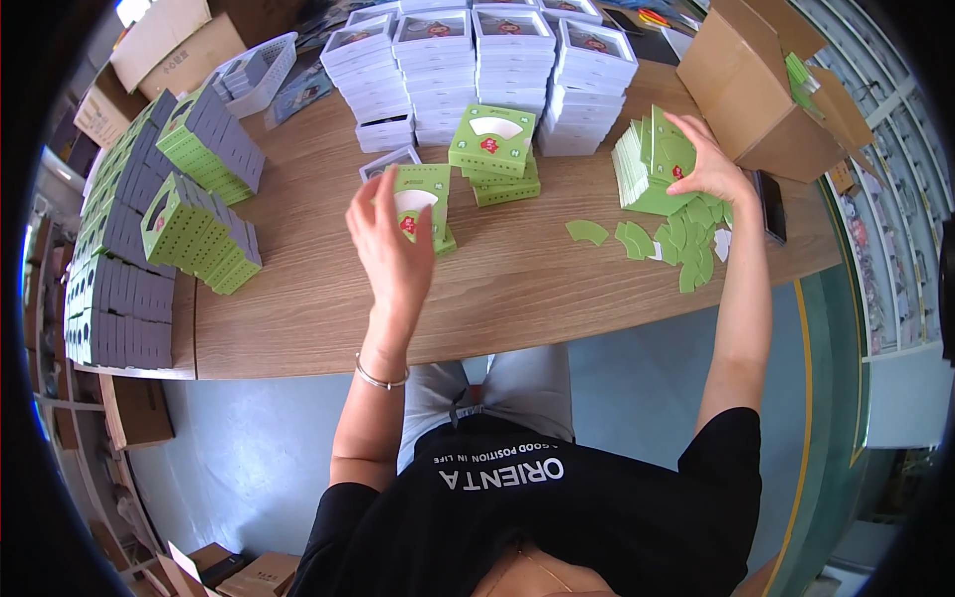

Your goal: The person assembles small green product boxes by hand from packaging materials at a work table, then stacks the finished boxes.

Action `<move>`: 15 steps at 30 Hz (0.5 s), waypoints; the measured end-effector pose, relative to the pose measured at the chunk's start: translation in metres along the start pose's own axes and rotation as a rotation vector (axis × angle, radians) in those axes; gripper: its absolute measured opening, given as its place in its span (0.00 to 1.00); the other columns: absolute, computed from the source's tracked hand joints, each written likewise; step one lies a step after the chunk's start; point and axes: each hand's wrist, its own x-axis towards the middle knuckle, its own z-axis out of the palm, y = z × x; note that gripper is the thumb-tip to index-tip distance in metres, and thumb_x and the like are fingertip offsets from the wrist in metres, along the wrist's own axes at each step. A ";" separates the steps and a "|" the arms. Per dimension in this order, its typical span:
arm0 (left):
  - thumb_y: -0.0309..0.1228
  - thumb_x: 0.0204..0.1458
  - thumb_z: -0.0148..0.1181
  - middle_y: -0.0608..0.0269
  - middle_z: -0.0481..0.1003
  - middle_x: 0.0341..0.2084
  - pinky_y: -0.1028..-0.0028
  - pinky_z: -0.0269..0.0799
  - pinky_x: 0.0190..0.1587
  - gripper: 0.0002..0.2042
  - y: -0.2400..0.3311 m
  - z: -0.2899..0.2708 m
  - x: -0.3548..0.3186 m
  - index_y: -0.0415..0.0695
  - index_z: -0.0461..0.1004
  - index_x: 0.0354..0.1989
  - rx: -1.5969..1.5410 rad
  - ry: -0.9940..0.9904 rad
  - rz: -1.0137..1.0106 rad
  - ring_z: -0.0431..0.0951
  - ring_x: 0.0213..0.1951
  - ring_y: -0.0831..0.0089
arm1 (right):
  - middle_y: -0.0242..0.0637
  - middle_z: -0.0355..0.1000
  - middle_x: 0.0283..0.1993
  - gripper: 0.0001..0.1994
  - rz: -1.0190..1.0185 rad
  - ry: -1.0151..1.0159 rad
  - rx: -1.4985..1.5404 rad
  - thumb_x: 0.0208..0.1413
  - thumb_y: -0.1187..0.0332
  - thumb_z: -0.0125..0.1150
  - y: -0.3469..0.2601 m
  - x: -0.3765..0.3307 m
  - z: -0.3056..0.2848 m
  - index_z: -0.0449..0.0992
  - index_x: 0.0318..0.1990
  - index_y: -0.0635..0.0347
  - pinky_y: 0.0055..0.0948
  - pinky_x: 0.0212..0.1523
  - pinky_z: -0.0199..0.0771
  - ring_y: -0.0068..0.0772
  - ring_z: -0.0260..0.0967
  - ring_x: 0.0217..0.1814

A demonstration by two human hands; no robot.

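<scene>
At the right of the table my right hand [711,164] grips a green printed card sleeve [668,147] by its edge, thumb below and fingers on top. This sleeve leans out from a stack of flat green sleeves [630,169] whose pale edges show. My left hand [391,239] hovers with fingers apart over a green box [430,182] with a white fan-shaped area and a red flower mark; I cannot tell whether it touches it. Behind and right of it, more green boxes [492,139] are piled, the top one turned askew. A grey-white box [388,164] lies behind the left hand.
Tall stacks of white boxes [477,70] line the back. Green-and-grey boxes [119,239] are stacked at the left, near a white basket [254,75]. Fan-shaped green offcuts [681,239] are strewn at right, beside a phone [769,206] and an open carton [746,90].
</scene>
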 end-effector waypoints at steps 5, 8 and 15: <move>0.18 0.45 0.62 0.52 0.71 0.45 0.66 0.70 0.50 0.25 0.057 0.003 -0.020 0.41 0.68 0.55 -0.534 -0.280 0.085 0.72 0.48 0.58 | 0.41 0.45 0.70 0.55 -0.021 0.183 0.058 0.21 0.72 0.77 -0.066 -0.039 0.024 0.55 0.67 0.40 0.41 0.70 0.50 0.44 0.46 0.71; 0.21 0.50 0.58 0.52 0.72 0.41 0.67 0.72 0.45 0.20 0.071 0.013 -0.035 0.41 0.68 0.54 -0.715 -0.406 0.013 0.75 0.42 0.60 | 0.41 0.43 0.70 0.56 -0.179 0.087 0.173 0.22 0.69 0.78 -0.094 -0.064 0.065 0.55 0.67 0.41 0.46 0.70 0.49 0.47 0.43 0.72; 0.22 0.56 0.54 0.61 0.71 0.34 0.80 0.69 0.38 0.13 0.055 0.022 -0.069 0.39 0.71 0.50 -1.213 -0.592 -0.576 0.72 0.33 0.77 | 0.47 0.43 0.68 0.56 -0.222 0.103 0.386 0.24 0.69 0.79 -0.131 -0.087 0.156 0.53 0.67 0.46 0.45 0.67 0.52 0.52 0.42 0.71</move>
